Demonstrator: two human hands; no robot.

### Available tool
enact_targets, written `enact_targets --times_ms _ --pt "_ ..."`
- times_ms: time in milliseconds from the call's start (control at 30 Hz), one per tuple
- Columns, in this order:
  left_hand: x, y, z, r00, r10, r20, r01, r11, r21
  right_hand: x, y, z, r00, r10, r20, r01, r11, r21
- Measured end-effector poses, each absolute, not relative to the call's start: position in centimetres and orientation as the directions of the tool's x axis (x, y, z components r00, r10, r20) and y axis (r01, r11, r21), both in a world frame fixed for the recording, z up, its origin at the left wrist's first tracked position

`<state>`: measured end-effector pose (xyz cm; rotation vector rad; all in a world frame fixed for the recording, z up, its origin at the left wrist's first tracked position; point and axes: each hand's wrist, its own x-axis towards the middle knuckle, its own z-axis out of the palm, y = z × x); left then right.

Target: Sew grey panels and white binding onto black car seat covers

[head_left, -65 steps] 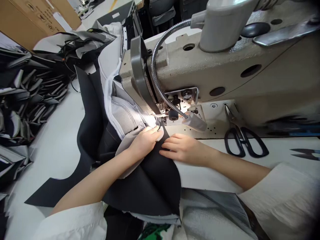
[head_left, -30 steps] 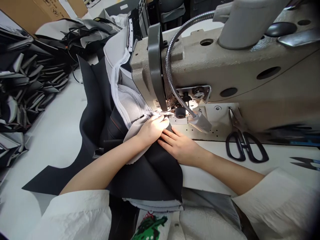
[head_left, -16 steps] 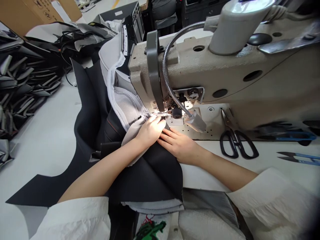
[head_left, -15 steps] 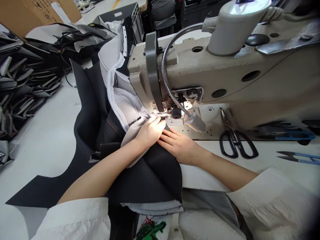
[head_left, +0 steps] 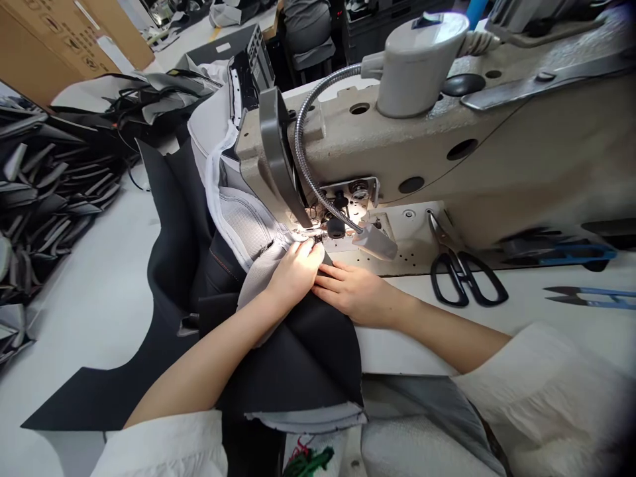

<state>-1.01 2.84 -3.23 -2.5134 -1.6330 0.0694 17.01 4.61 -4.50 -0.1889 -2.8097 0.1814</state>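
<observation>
A black and grey fabric cover [head_left: 298,371] lies bunched under the needle area of a sewing machine [head_left: 397,149] and hangs over the table's front edge. My left hand [head_left: 296,271] is closed on the cover's layered edge, right beside the presser foot. Its fingertips are bent and partly hidden. To its right, my right hand [head_left: 355,293] lies flat on the black material with fingers stretched out, close to the left fingertips. A small lamp head [head_left: 376,242] on a flexible metal neck lights the stitching spot. The needle itself is hard to make out.
Black-handled scissors [head_left: 462,271] lie partly on the machine bed at the right. Blue thread snips [head_left: 593,297] rest farther right. Stacked dark fabric pieces [head_left: 54,192] fill the left side, with a cardboard box [head_left: 69,46] and a grey crate [head_left: 261,59] behind. A person [head_left: 308,30] sits at the back.
The camera view has shifted, so the machine appears farther left. Both hands keep their places on the cover near the presser foot; the right fingers sit slightly closer to the left hand.
</observation>
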Motion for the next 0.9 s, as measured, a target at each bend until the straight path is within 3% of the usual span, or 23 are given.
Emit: enact_targets --times_ms 167,367,533,733,900 --pt "-0.5 3.2 -3.1 0.353 0.934 0.057 0.927 -0.341 -0.155 17.4 4.9 -4.5 -0.94 0.164 0.299 0.112 0.976 -0.185" --pt "-1.0 3.5 -2.4 0.514 0.858 0.007 0.846 -0.505 -0.168 17.8 4.5 -4.9 -0.953 0.149 0.264 0.112 0.982 -0.152" --pt "-0.6 2.0 -1.4 0.411 0.912 0.018 0.901 -0.402 -0.165 18.9 3.2 -4.8 -0.962 0.048 0.268 -0.015 0.973 -0.228" --pt "-0.5 1.1 1.1 0.415 0.894 -0.17 0.834 -0.448 -0.322 13.9 0.4 -5.5 -0.931 0.095 0.353 0.031 0.983 -0.183" --pt "-2.5 2.1 1.2 0.386 0.847 -0.365 0.813 -0.499 -0.298 9.8 -1.6 -5.8 -0.952 0.137 0.273 0.065 0.965 -0.255"
